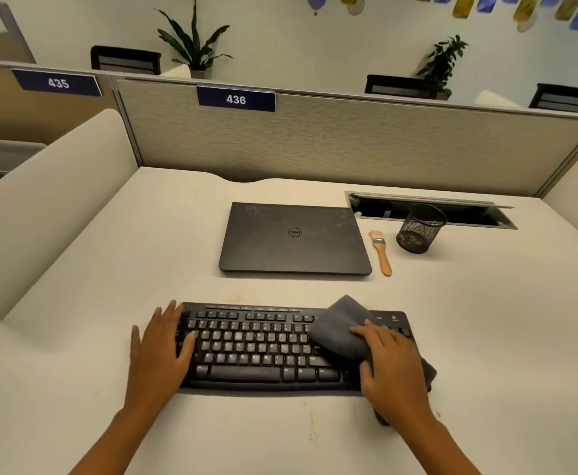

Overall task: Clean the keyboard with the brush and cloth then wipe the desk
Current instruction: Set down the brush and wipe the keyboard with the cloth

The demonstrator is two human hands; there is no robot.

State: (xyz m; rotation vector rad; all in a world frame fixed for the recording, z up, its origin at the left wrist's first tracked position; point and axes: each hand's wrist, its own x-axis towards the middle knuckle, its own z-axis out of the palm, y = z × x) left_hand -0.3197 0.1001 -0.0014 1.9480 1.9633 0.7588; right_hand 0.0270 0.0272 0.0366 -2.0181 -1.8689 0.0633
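Under both hands, near the front edge of the desk (109, 269), lies the black keyboard (253, 347). The left hand (159, 351) rests flat on its left end, fingers straight and spread, holding nothing. The right hand (395, 365) presses a grey cloth (339, 329) onto the keyboard's right part, fingers laid over the fabric rather than curled round it. The cloth sticks out ahead of the fingertips and bunches from beneath the palm on the outer side. Beyond the right hand, well apart from it, the brush (381, 252) lies on the desk, wooden handle toward the person, bristles away. It lies just beside the right edge of a closed laptop (294, 240), which sits beyond the gap between the hands. A black mesh cup (419, 231) stands near the brush, farther right.
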